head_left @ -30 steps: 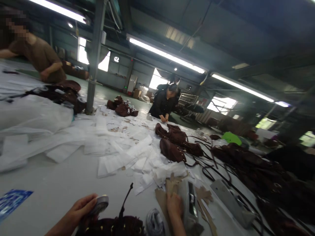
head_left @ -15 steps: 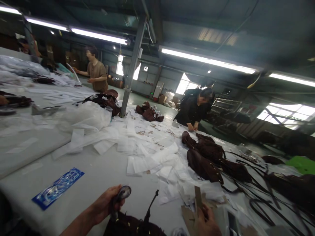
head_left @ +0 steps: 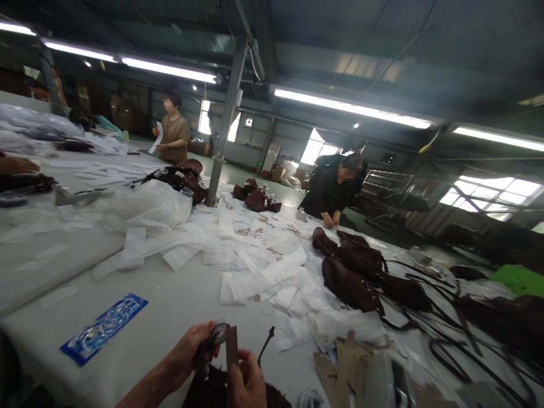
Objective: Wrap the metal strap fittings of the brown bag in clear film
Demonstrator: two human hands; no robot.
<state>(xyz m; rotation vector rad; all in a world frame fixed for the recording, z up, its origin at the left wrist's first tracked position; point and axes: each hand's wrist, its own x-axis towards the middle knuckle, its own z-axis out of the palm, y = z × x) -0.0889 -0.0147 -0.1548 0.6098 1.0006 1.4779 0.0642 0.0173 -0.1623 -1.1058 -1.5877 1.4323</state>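
Observation:
My left hand (head_left: pixel 193 350) is closed around a dark strap with a shiny, rounded grey end (head_left: pixel 221 331); what that end is made of I cannot make out. Upright beside it stands a narrow brown cardboard strip (head_left: pixel 232 347), pinched in my right hand (head_left: pixel 249 377). The strip's top overlaps the rounded end in the view, and I cannot tell if they touch. Below both hands lies a dark brown bag (head_left: pixel 202 391), partly cut off by the frame's bottom edge. A thin dark cord (head_left: pixel 266 344) sticks up from it, just right of my right hand.
A blue printed packet (head_left: pixel 104 328) lies at left. More cardboard strips (head_left: pixel 351 365) are piled at right, near white paper sheets (head_left: pixel 272 277). Brown bags (head_left: pixel 348 283) with long straps lie beyond. A metal post (head_left: pixel 225 124) rises behind the table; two co-workers stand past it.
My right hand has moved left from the cardboard pile, carrying one strip to my left hand. A co-worker at the back has turned and holds a white sheet nearer the body.

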